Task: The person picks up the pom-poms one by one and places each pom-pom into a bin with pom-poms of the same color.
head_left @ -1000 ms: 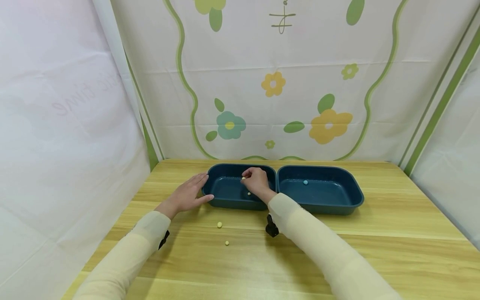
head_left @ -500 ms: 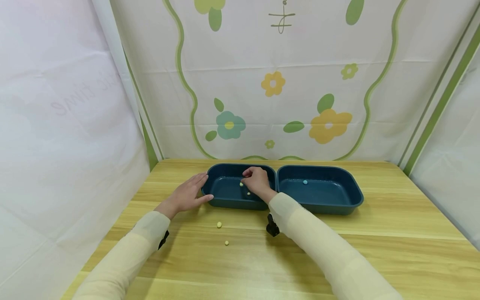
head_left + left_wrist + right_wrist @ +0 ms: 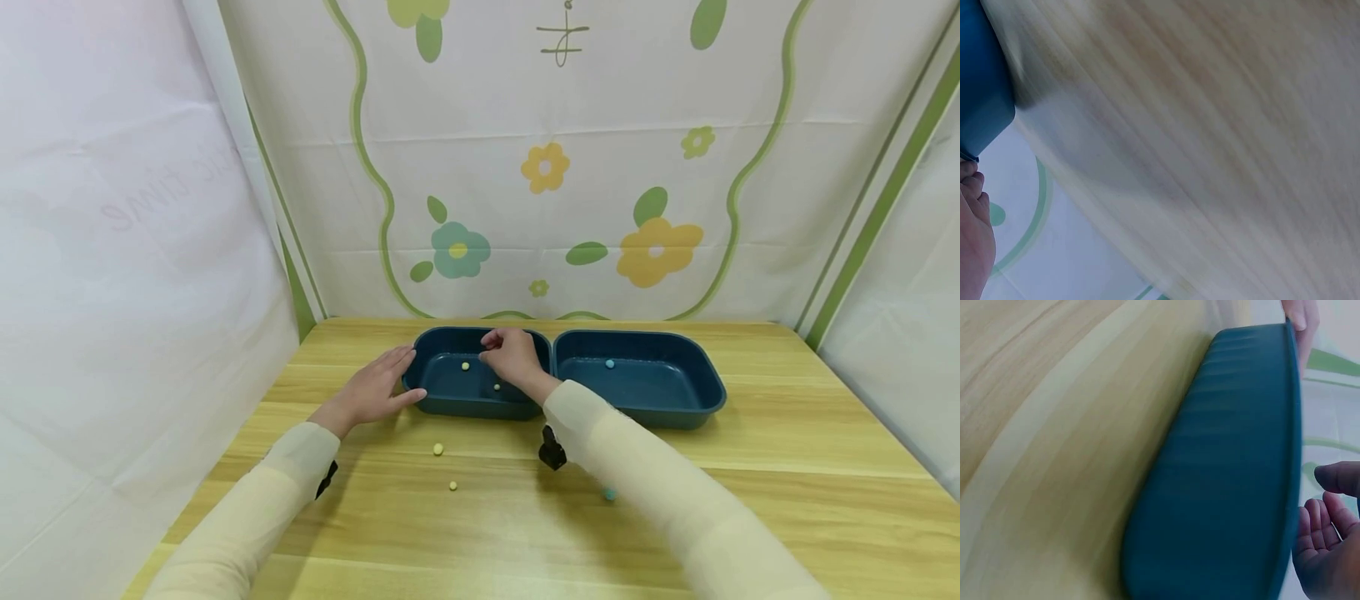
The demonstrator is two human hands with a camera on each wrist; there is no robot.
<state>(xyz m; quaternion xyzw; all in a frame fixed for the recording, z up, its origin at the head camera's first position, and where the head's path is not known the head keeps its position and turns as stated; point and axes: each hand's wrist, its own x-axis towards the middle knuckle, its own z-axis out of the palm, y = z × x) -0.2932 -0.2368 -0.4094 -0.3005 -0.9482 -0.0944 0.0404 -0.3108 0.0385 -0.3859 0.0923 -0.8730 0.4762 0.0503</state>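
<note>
Two dark blue trays stand side by side. My left hand (image 3: 375, 388) rests with spread, fairly straight fingers on the left end of the left tray (image 3: 480, 408). Over that tray's right half, my right hand (image 3: 513, 357) hovers with loosely bent fingers. In the right wrist view its thumb (image 3: 1339, 477) stands apart from the fingers, with nothing between them. One yellow ball (image 3: 466, 367) lies in the left tray beside my right fingertips. A smaller yellow ball (image 3: 497, 387) lies in it nearer the front wall. The right tray (image 3: 641, 417) holds a light blue ball (image 3: 610, 364).
On the wooden table (image 3: 510, 533), a yellow ball (image 3: 438, 449) and a smaller pale yellow ball (image 3: 453, 486) lie in front of the left tray. A teal ball (image 3: 610, 494) shows beside my right sleeve. A flower-printed cloth (image 3: 577, 192) hangs behind the table.
My right hand let go of a yellow ball, which dropped into the left tray and rolled left. The right forearm shifted slightly right, bringing the teal ball into view. My left hand stayed put.
</note>
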